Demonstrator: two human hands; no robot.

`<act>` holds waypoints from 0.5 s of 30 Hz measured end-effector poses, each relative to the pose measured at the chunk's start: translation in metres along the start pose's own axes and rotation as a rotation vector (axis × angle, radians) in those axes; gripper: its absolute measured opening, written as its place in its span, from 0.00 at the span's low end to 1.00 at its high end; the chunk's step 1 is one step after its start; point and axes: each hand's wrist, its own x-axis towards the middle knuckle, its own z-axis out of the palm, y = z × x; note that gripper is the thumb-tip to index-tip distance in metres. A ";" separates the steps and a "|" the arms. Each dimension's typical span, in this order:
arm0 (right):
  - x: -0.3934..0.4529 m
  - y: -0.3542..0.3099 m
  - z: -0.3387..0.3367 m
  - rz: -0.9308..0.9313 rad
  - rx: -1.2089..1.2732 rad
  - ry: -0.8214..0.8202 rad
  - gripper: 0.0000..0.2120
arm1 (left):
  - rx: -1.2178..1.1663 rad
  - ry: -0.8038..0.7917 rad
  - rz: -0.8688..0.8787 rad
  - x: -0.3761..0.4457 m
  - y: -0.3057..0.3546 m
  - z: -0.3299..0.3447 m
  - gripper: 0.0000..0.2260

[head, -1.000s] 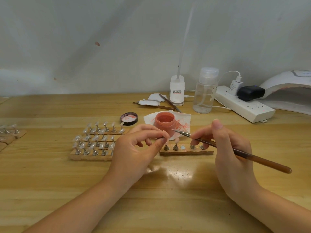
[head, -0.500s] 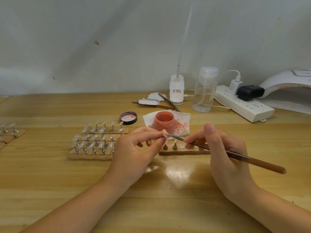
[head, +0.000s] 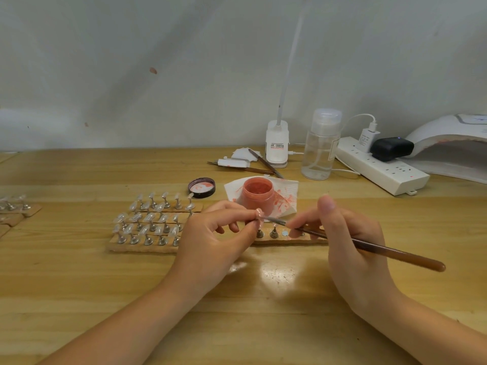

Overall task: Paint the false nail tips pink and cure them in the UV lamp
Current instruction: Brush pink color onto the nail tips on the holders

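My left hand [head: 213,241] pinches a small false nail tip [head: 260,214] between thumb and forefinger; the tip looks pink. My right hand [head: 350,248] grips a brown brush [head: 382,251], and its bristle end touches the held tip. Just behind stands an open jar of pink paint [head: 258,195] on a stained white tissue [head: 286,191]. Below the hands lies a wooden strip [head: 287,239] with metal stands. Further left, a wooden holder [head: 139,247] carries several clear nail tips [head: 150,217] on stands. The white UV lamp [head: 453,146] sits at the far right.
The jar's dark lid [head: 201,187] lies left of the jar. Behind are a clear pump bottle [head: 320,146], a white desk-lamp base [head: 276,144], spare brushes [head: 263,163] and a white power strip [head: 382,167] with a black adapter. More nail stands [head: 15,204] sit at the left edge.
The brush tip has moved left from above the wooden strip onto the nail tip held by my left hand. My right hand shifted slightly left with it.
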 end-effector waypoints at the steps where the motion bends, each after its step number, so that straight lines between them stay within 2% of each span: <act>1: -0.001 -0.001 -0.001 0.001 0.026 0.001 0.21 | 0.001 0.001 -0.007 0.000 0.000 0.000 0.08; 5: -0.001 -0.002 -0.003 0.004 0.074 0.023 0.22 | -0.012 0.013 -0.025 0.000 0.001 0.000 0.08; 11: 0.003 0.000 0.002 0.014 -0.052 -0.005 0.19 | 0.018 0.018 -0.034 -0.001 0.002 0.000 0.11; 15: 0.001 0.000 -0.002 0.018 0.035 0.032 0.20 | -0.013 0.029 -0.022 -0.001 0.003 0.001 0.12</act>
